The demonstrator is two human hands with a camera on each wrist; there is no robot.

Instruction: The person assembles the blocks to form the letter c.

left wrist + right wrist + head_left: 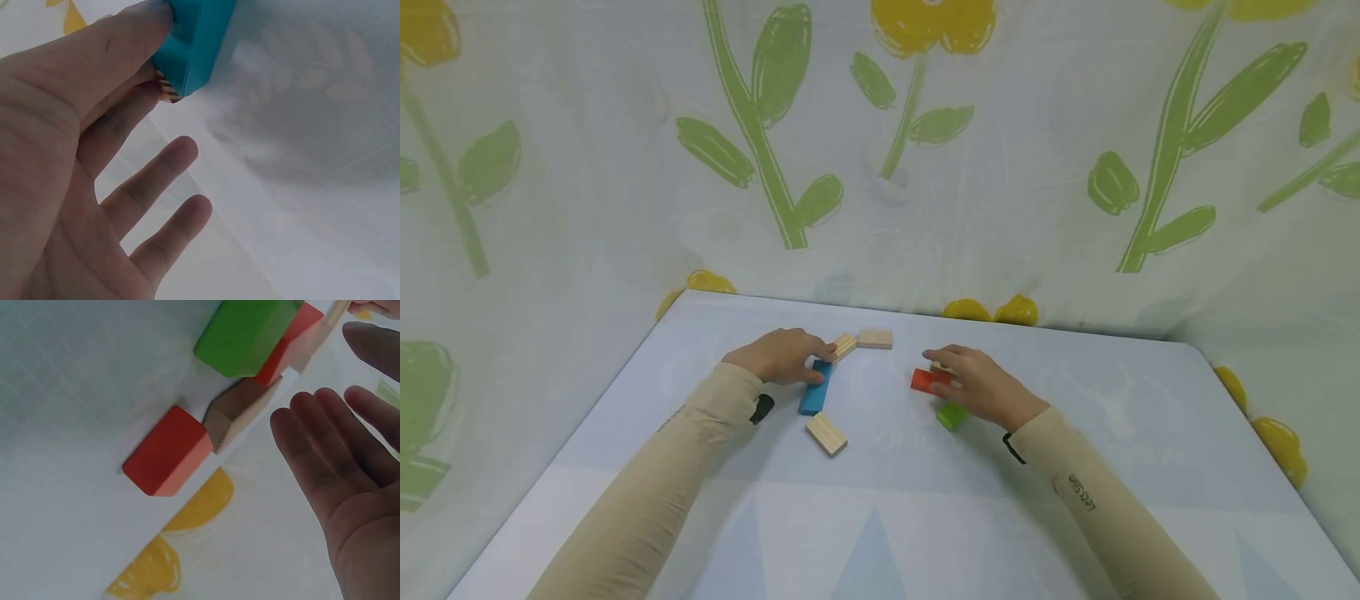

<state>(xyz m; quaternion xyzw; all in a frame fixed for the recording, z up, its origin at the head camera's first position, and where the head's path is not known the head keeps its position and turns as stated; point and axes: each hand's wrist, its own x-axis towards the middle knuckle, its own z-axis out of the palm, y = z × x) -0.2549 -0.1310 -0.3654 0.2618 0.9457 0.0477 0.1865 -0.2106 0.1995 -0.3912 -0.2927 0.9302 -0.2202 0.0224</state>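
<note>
We have the blue block [814, 398] at the left hand [781, 354], thumb on it and index at its far end — a pinch, as we read it — while the ring and little fingers [169, 234] reach out free. Its long axis runs away from us, the far end leaning slightly right towards the striped wooden block [845, 347]; the fingers cover the join, so we cannot tell whether the two touch. Beyond, the pale wooden block [876, 339] lies crosswise, and the near wooden block [826, 436] sits below the blue one's near end. Across a gap to the right, the red block [922, 381] lies roughly sideways, its left end facing that gap; the right hand [985, 387] is much the nearer to it. That hand's fingers are straight and grip nothing that we can see, its thumb overlapping the red block in the head view. Just nearer us is the green block [952, 417], partly under the hand. The right wrist view adds a tan wooden block [240, 406] and a second red block [165, 453] beside it. We see no container — all the blocks lie on the surface [887, 475].
</note>
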